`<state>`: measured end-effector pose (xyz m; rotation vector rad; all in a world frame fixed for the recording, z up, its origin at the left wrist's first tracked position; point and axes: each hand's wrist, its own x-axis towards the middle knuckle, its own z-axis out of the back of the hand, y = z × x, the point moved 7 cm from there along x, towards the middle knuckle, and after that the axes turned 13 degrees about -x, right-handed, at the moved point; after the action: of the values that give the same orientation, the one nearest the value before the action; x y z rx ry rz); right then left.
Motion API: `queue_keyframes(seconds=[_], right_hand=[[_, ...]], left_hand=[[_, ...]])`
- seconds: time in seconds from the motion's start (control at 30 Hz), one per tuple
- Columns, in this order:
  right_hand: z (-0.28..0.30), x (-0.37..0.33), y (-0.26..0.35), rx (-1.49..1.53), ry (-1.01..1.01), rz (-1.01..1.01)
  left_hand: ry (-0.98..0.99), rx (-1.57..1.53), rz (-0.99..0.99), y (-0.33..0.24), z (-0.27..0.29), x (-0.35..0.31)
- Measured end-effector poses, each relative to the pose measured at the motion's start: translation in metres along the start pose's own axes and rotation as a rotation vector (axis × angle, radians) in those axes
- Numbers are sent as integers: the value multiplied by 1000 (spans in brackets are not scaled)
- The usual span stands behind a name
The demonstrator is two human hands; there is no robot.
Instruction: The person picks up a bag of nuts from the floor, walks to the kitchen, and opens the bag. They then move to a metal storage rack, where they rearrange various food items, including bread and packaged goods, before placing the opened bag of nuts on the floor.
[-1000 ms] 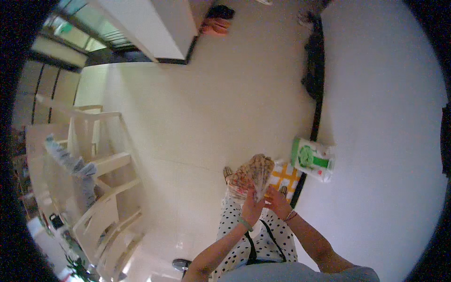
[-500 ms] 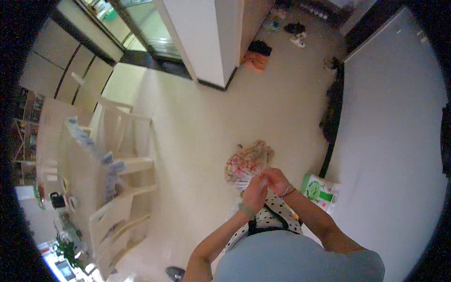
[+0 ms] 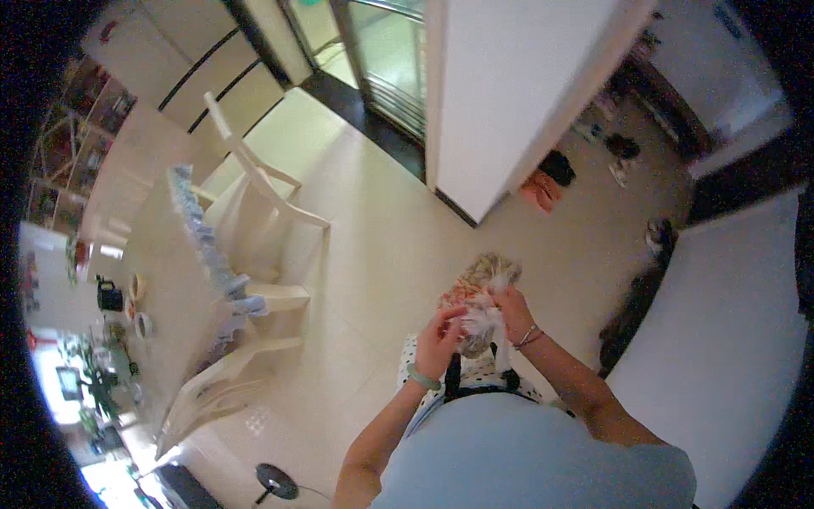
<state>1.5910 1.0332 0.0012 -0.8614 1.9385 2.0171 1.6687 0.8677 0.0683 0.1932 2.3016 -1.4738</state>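
Observation:
A clear plastic bag [image 3: 468, 293] full of small tan and reddish pieces hangs in front of my body; what the pieces are I cannot make out. Its gathered, whitish top is crumpled between my hands. My right hand [image 3: 515, 314] is closed on the plastic at the bag's right side. Against the bag's left side is my left hand [image 3: 441, 338], fingers apart and lying along the plastic without a clear grip. Motion blur hides some of the fingertips.
Pale chairs [image 3: 280, 199] stand at a table [image 3: 161, 280] with a frilled cloth edge on the left. A white wall corner [image 3: 500, 110] juts in ahead. Shoes [image 3: 623, 148] lie at the far right, beside a pale panel [image 3: 729, 339]. A round black object [image 3: 276, 481] is at lower left.
My view has turned to the right. My hands, together at the bag's neck before, are now apart. The bag is now nearer, between them, and my left fingers have spread.

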Motion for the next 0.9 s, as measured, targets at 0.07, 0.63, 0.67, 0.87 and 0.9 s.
queue_keyframes(seconds=[0.07, 0.63, 0.67, 0.87, 0.9], right_hand=[[-23, 23, 37, -9, 16, -65], [-174, 230, 285, -203, 96, 87], [-185, 244, 300, -165, 108, 79], [-219, 357, 357, -155, 131, 173], [-229, 380, 374, -154, 134, 165]], left_hand=[[-177, -43, -45, -3, 47, 25], [138, -716, 296, -167, 154, 303], [90, -683, 245, -183, 158, 319], [84, -731, 326, -231, 186, 426], [72, -762, 318, -248, 192, 444]])
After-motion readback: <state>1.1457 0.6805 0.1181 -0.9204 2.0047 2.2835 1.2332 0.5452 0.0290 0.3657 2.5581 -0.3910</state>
